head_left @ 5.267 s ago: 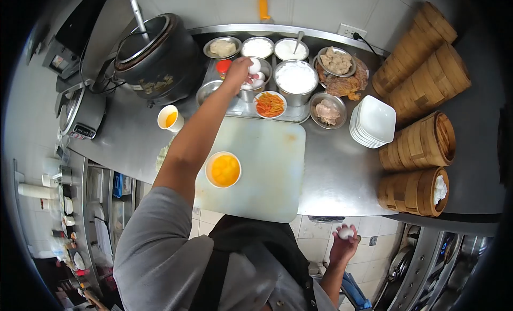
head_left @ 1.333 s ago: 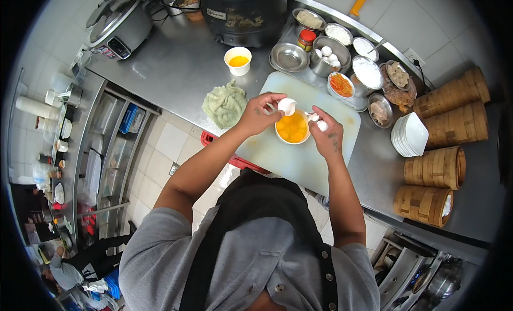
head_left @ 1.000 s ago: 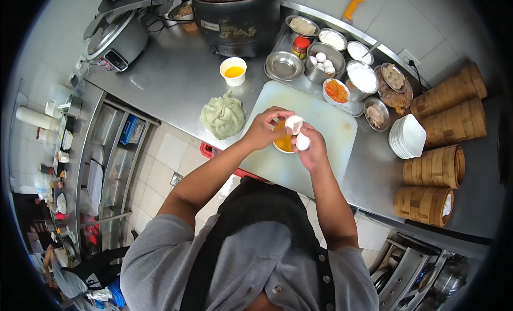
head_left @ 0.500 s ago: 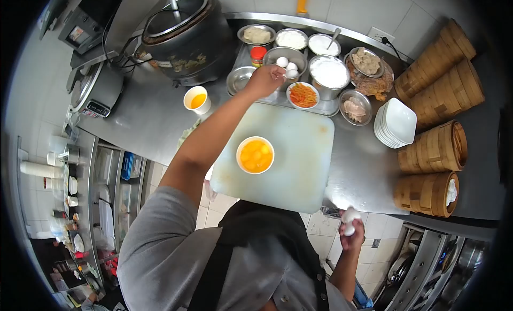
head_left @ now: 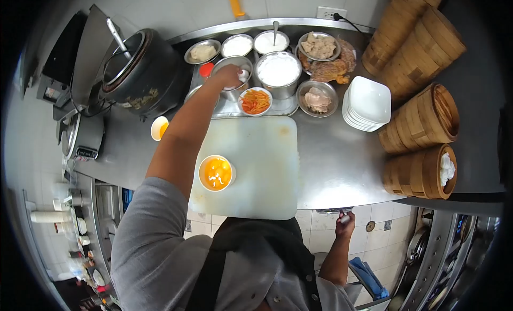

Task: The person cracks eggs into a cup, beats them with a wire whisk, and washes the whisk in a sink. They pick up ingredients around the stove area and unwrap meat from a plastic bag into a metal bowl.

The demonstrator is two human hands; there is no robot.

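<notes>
My left hand (head_left: 230, 77) reaches down into a metal bowl (head_left: 214, 71) of white eggs (head_left: 243, 75). Its fingertips are hidden there, so whether they grip an egg does not show. Low on the right, past the counter's front edge, my right hand (head_left: 345, 225) is closed around a small white piece that looks like eggshell (head_left: 344, 219). A white paper bowl (head_left: 201, 174) holding several raw yolks (head_left: 218, 172) stands on the left part of the cutting board (head_left: 262, 166). Another white cup (head_left: 155, 128) with yellow egg in it is partly covered by my left forearm.
Bowls of white powder (head_left: 278, 68), carrot strips (head_left: 255, 102) and raw meat (head_left: 317, 98) line the back. White square dishes (head_left: 366, 103) and bamboo steamers (head_left: 419, 118) stand on the right. A large dark pot (head_left: 149, 75) stands at the back left.
My left hand has gone from above the egg bowl down into it. My right hand has moved slightly, and less white shell shows in it. The camera view has shifted.
</notes>
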